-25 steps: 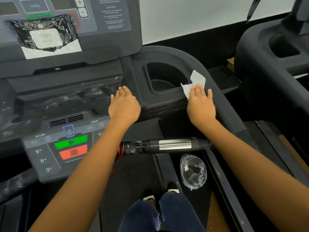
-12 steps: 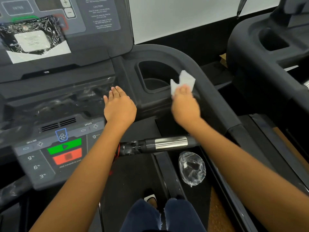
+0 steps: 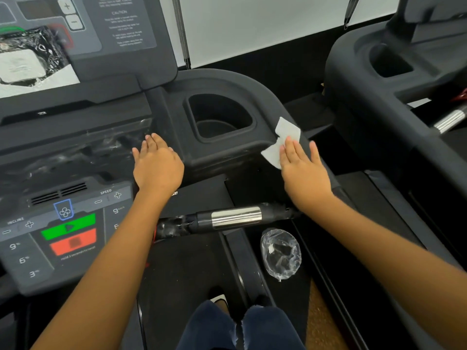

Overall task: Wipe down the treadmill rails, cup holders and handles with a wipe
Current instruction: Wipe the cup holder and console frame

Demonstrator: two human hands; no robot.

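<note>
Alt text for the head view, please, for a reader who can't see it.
A person's right hand presses a white wipe flat on the treadmill rail beside the cup holder; the left hand rests open on the console.

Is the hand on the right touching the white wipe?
Touching. The head view shows the right hand lying flat on the wipe, its fingers covering the wipe's near edge with no gap.
</note>
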